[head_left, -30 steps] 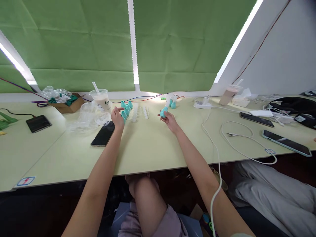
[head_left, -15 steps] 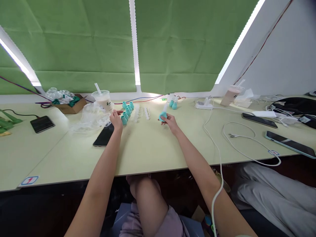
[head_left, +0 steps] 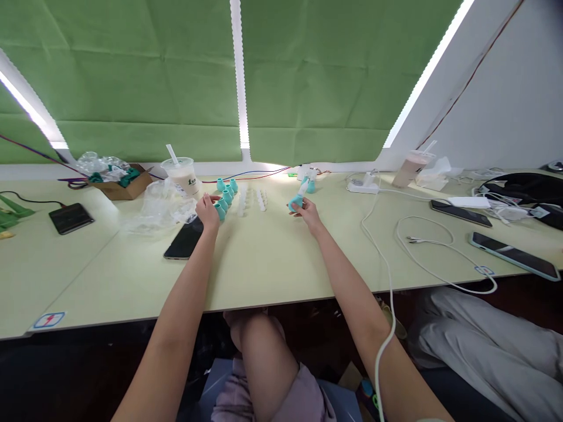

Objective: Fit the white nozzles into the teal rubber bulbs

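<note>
My right hand [head_left: 308,214] is closed round a teal bulb syringe [head_left: 297,203], its translucent nozzle pointing up and tilted to the right. At the near end of a row of several teal rubber bulbs [head_left: 226,196], my left hand [head_left: 207,212] has its fingers curled against the closest rubber bulb [head_left: 220,211]; part of that grip is hidden. Two rows of small translucent nozzles [head_left: 242,202] lie between my hands. Behind my right hand stand teal bulbs with clear nozzles [head_left: 311,185], partly covered by the held one.
A black phone [head_left: 183,239] lies under my left wrist. Left of it are a crumpled plastic bag [head_left: 153,210], a drink cup [head_left: 183,178] and a cardboard box [head_left: 127,189]. On the right are a power strip [head_left: 363,187], a white cable [head_left: 378,252] and phones [head_left: 512,255]. A person's leg [head_left: 479,334] is at right.
My right hand has shifted slightly right and turned the bulb syringe, so its nozzle leans more to the right. My left hand stays by the row of bulbs.
</note>
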### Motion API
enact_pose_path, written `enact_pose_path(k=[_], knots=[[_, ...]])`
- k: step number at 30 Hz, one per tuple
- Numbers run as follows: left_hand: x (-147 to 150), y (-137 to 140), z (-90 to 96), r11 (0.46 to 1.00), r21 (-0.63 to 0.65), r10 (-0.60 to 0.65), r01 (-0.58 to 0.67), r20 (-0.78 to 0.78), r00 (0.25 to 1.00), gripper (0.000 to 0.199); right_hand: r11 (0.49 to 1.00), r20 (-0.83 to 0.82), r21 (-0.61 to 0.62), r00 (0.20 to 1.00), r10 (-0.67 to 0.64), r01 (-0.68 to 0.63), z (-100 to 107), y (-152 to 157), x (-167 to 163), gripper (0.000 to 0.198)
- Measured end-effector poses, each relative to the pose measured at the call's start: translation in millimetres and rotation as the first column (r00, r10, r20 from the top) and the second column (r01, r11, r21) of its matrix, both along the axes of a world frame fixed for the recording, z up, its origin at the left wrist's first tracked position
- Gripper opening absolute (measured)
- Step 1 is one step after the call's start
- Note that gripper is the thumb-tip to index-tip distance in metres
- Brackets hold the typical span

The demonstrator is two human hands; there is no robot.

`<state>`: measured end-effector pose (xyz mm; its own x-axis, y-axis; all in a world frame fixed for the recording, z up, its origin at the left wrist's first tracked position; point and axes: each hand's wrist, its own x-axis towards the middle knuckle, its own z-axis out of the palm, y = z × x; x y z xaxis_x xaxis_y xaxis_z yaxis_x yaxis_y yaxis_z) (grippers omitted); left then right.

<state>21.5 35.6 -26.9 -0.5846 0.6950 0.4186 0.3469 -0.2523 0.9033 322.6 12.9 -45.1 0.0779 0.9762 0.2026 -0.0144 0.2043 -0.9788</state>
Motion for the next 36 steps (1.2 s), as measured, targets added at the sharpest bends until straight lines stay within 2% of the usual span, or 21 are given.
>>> enact_pose_path(k=[2, 4, 6, 8, 10, 11, 12, 15, 17, 26, 36], knots=[[-1.6, 0.1, 0.2, 0.999, -0.017, 0.03, -0.03, -0.015, 0.999, 0.049, 1.0, 0.067, 0.011, 0.997, -0.03, 0.03, -2.3, 3.5, 4.1, 0.052], [-3.0, 0.2, 0.4, 0.998, -0.027, 0.047, -0.048, -0.054, 0.997, 0.049, 0.98, 0.124, 0.082, 0.974, -0.188, 0.179, -5.1, 7.5, 10.1, 0.053], [-4.1, 0.1, 0.7, 0.998, -0.023, 0.055, -0.058, -0.103, 0.993, 0.05, 0.905, 0.155, 0.163, 0.896, -0.416, 0.392, -8.5, 12.0, 18.6, 0.05], [-5.1, 0.0, 0.6, 0.997, -0.012, 0.069, -0.071, -0.144, 0.987, 0.05, 0.802, 0.206, 0.17, 0.776, -0.597, 0.572, -11.7, 17.3, 29.1, 0.048], [-6.1, 0.0, 0.0, 0.996, -0.003, 0.083, -0.085, -0.173, 0.981, 0.05, 0.728, 0.304, 0.114, 0.674, -0.673, 0.676, -13.4, 24.4, 40.4, 0.046], [-6.6, 0.0, -0.4, 0.996, 0.003, 0.084, -0.085, -0.186, 0.979, 0.049, 0.714, 0.356, 0.106, 0.645, -0.677, 0.692, -13.3, 28.9, 46.0, 0.045], [-7.1, -0.1, -0.8, 0.997, 0.009, 0.083, -0.083, -0.198, 0.977, 0.049, 0.715, 0.402, 0.113, 0.626, -0.668, 0.69, -12.6, 34.1, 51.2, 0.043], [-8.4, -0.8, -1.5, 0.998, 0.016, 0.065, -0.063, -0.216, 0.974, 0.05, 0.762, 0.514, 0.166, 0.604, -0.609, 0.626, -8.6, 52.5, 64.4, 0.034], [-9.2, -1.1, -1.4, 0.999, 0.012, 0.053, -0.052, -0.213, 0.976, 0.049, 0.77, 0.564, 0.159, 0.584, -0.585, 0.618, -6.6, 64.9, 70.2, 0.031], [-14.9, 2.7, -1.8, 0.996, 0.035, 0.089, -0.085, -0.16, 0.983, 0.051, 0.723, 0.602, 0.088, 0.542, -0.587, 0.685, -15.3, 94.5, 69.4, 0.032], [-15.3, 1.7, -1.4, 0.995, 0.02, 0.095, -0.093, -0.126, 0.987, 0.052, 0.743, 0.641, 0.012, 0.565, -0.519, 0.669, -18.3, 94.8, 66.8, 0.038]])
